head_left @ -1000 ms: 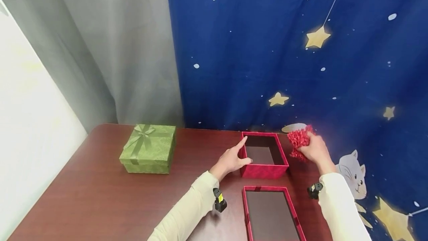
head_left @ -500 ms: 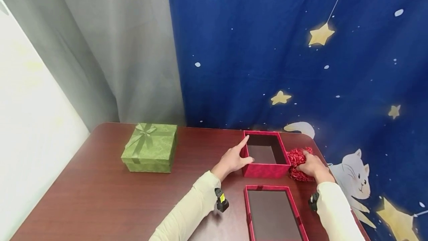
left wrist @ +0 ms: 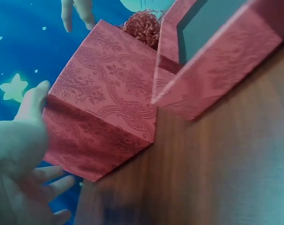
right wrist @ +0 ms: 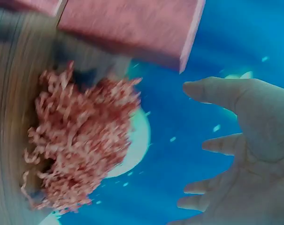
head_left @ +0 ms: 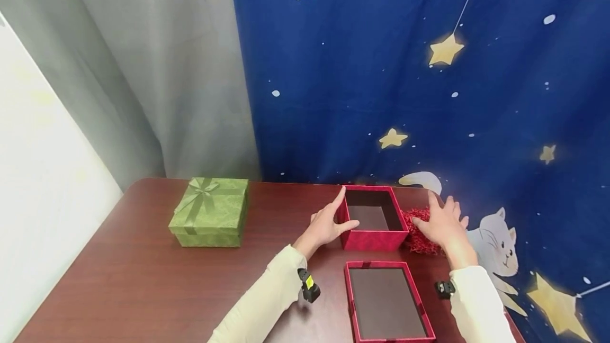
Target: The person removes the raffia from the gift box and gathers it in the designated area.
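My left hand [head_left: 323, 226] lies along the left side of a red patterned gift box [head_left: 375, 241], thumb over the front corner, fingers extended. The box has no lid on it, and its dark inside shows nothing in it. In the left wrist view the thumb [left wrist: 34, 99] is right at the box's edge, with the other fingers spread alongside. My right hand [head_left: 444, 225] hovers with spread fingers over a heap of red crinkled paper shreds [head_left: 419, 243]. That heap sits on the table just right of the box. The right wrist view shows the shreds [right wrist: 88, 145] apart from the palm.
Nearer to me, the red box lid [head_left: 388, 303] lies with its hollow side up. A green gift box [head_left: 209, 210] with a ribbon bow stands at the left of the brown table [head_left: 143, 285]. Behind hang grey [head_left: 205, 94] and blue star-patterned curtains [head_left: 333, 94].
My right hand has brought the paper shreds down beside the box, let go of them and lifted off with fingers spread. The left hand stays at the box.
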Action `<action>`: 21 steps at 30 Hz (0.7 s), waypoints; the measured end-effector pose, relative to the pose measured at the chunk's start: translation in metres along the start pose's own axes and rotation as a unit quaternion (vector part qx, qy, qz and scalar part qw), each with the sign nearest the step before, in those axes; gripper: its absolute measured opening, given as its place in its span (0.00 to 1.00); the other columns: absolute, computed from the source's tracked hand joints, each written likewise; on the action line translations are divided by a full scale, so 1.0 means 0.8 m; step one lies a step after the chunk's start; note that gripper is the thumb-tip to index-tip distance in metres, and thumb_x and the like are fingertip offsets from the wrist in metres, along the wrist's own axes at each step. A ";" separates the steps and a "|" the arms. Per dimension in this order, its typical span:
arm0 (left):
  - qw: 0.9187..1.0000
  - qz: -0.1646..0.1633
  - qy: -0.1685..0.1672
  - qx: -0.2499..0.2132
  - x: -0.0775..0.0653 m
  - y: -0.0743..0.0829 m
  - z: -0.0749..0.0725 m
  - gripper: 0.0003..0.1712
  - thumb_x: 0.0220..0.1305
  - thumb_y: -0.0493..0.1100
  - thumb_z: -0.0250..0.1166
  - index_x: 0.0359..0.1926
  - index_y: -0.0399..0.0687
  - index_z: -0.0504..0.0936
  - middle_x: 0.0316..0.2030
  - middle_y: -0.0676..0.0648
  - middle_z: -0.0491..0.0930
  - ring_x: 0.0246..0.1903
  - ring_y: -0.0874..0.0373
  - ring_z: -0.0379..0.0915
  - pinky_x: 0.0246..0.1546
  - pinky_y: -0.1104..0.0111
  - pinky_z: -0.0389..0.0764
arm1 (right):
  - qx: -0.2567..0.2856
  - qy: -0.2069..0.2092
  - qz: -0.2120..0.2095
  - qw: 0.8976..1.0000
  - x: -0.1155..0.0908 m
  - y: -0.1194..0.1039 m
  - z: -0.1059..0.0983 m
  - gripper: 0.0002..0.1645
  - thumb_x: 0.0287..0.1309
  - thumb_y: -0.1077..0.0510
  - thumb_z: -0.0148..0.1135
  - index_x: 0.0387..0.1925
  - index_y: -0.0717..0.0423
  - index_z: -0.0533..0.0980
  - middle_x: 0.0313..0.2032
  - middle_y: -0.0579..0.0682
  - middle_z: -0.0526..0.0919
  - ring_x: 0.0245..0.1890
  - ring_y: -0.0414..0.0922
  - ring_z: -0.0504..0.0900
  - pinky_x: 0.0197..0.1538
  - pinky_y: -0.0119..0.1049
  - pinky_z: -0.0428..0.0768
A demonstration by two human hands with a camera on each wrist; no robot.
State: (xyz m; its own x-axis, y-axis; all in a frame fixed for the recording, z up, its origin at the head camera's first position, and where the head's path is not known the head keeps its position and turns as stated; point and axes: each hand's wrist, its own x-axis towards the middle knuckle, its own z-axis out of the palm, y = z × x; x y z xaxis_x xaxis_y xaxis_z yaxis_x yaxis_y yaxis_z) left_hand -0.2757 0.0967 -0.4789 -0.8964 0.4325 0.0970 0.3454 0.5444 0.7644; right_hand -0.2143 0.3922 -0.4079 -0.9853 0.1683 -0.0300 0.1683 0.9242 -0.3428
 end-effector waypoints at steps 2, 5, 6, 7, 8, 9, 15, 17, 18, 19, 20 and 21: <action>1.000 0.018 0.011 0.001 -0.014 -0.005 -0.004 0.56 0.65 0.62 0.70 0.84 0.66 0.46 0.76 0.48 0.66 0.72 0.48 0.66 0.68 0.37 0.63 | 0.005 0.015 -0.023 1.000 -0.012 -0.010 0.003 0.56 0.61 0.47 0.67 0.78 0.67 0.48 0.71 0.88 0.40 0.70 0.85 0.39 0.65 0.84 0.41; 0.999 0.043 0.013 0.011 -0.048 -0.010 -0.011 0.54 0.66 0.62 0.69 0.84 0.63 0.49 0.75 0.48 0.66 0.72 0.49 0.65 0.66 0.37 0.63 | 0.021 0.034 -0.052 0.998 -0.037 -0.022 0.013 0.54 0.61 0.48 0.68 0.77 0.66 0.52 0.71 0.86 0.44 0.71 0.84 0.43 0.65 0.83 0.43; 0.999 0.050 0.011 0.016 -0.062 -0.011 -0.015 0.53 0.66 0.63 0.69 0.83 0.63 0.50 0.75 0.48 0.67 0.73 0.49 0.64 0.65 0.37 0.64 | 0.026 0.040 -0.061 0.997 -0.046 -0.026 0.017 0.53 0.60 0.49 0.69 0.77 0.66 0.53 0.72 0.85 0.45 0.71 0.83 0.44 0.65 0.83 0.44; 0.998 0.056 0.011 0.021 -0.077 -0.012 -0.018 0.52 0.67 0.62 0.68 0.83 0.63 0.51 0.74 0.47 0.68 0.73 0.49 0.64 0.65 0.37 0.64 | 0.031 0.044 -0.068 0.996 -0.055 -0.030 0.022 0.53 0.60 0.49 0.70 0.76 0.66 0.54 0.72 0.84 0.46 0.71 0.82 0.45 0.66 0.82 0.45; 0.998 0.062 0.014 0.029 -0.094 -0.016 -0.022 0.51 0.67 0.61 0.69 0.83 0.62 0.53 0.74 0.44 0.69 0.72 0.47 0.65 0.64 0.37 0.64 | 0.035 0.045 -0.075 0.996 -0.063 -0.034 0.029 0.52 0.60 0.49 0.70 0.76 0.65 0.55 0.72 0.84 0.47 0.71 0.82 0.45 0.66 0.82 0.45; 0.997 0.065 0.020 0.037 -0.111 -0.021 -0.027 0.49 0.68 0.59 0.69 0.83 0.62 0.54 0.73 0.42 0.70 0.72 0.46 0.65 0.63 0.37 0.65 | 0.040 0.044 -0.081 0.995 -0.073 -0.040 0.035 0.52 0.60 0.50 0.71 0.76 0.65 0.56 0.72 0.83 0.48 0.71 0.81 0.46 0.66 0.81 0.46; 0.988 0.066 0.097 0.103 -0.211 -0.057 -0.073 0.46 0.66 0.44 0.72 0.80 0.57 0.62 0.68 0.33 0.73 0.66 0.37 0.71 0.63 0.36 0.69 | 0.062 0.039 -0.105 0.992 -0.115 -0.075 0.068 0.48 0.61 0.51 0.72 0.75 0.62 0.60 0.72 0.80 0.51 0.71 0.81 0.48 0.65 0.82 0.51; 0.984 0.044 0.126 0.116 -0.236 -0.072 -0.091 0.45 0.64 0.43 0.73 0.79 0.57 0.64 0.67 0.35 0.74 0.65 0.38 0.72 0.63 0.38 0.71 | 0.070 0.044 -0.113 0.990 -0.124 -0.089 0.076 0.46 0.61 0.52 0.72 0.75 0.60 0.62 0.72 0.78 0.52 0.71 0.79 0.50 0.64 0.82 0.54; 0.982 0.030 0.140 0.121 -0.247 -0.079 -0.100 0.45 0.64 0.43 0.73 0.79 0.57 0.65 0.67 0.37 0.75 0.65 0.38 0.73 0.63 0.39 0.72 | 0.076 0.048 -0.118 0.989 -0.128 -0.096 0.080 0.45 0.62 0.52 0.72 0.75 0.59 0.63 0.73 0.77 0.53 0.71 0.79 0.51 0.64 0.81 0.55; 0.980 0.016 0.153 0.125 -0.256 -0.087 -0.109 0.43 0.64 0.42 0.74 0.78 0.56 0.67 0.66 0.38 0.76 0.64 0.40 0.74 0.63 0.41 0.74 | 0.083 0.053 -0.123 0.987 -0.131 -0.104 0.083 0.44 0.62 0.53 0.72 0.75 0.58 0.63 0.73 0.76 0.53 0.72 0.77 0.53 0.64 0.80 0.58; 0.978 -0.001 0.166 0.125 -0.265 -0.094 -0.117 0.41 0.64 0.42 0.74 0.76 0.54 0.69 0.65 0.39 0.77 0.63 0.41 0.75 0.62 0.42 0.75 | 0.088 0.060 -0.133 0.985 -0.134 -0.112 0.088 0.43 0.62 0.54 0.72 0.74 0.57 0.65 0.73 0.74 0.55 0.72 0.76 0.55 0.63 0.79 0.60; 0.976 -0.017 0.178 0.124 -0.273 -0.101 -0.126 0.38 0.64 0.42 0.74 0.74 0.52 0.72 0.64 0.40 0.79 0.62 0.41 0.76 0.62 0.44 0.76 | 0.096 0.066 -0.142 0.983 -0.135 -0.120 0.092 0.42 0.62 0.55 0.72 0.74 0.56 0.66 0.74 0.73 0.56 0.72 0.74 0.57 0.62 0.78 0.63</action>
State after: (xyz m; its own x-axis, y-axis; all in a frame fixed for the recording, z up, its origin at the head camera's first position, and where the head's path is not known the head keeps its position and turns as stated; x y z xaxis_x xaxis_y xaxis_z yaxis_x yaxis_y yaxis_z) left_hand -0.1357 -0.1140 -0.4977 -0.9333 0.1581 0.3225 0.3303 0.7301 0.5982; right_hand -0.1262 0.2599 -0.4412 -0.9772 -0.0331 0.2100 -0.1345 0.8609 -0.4906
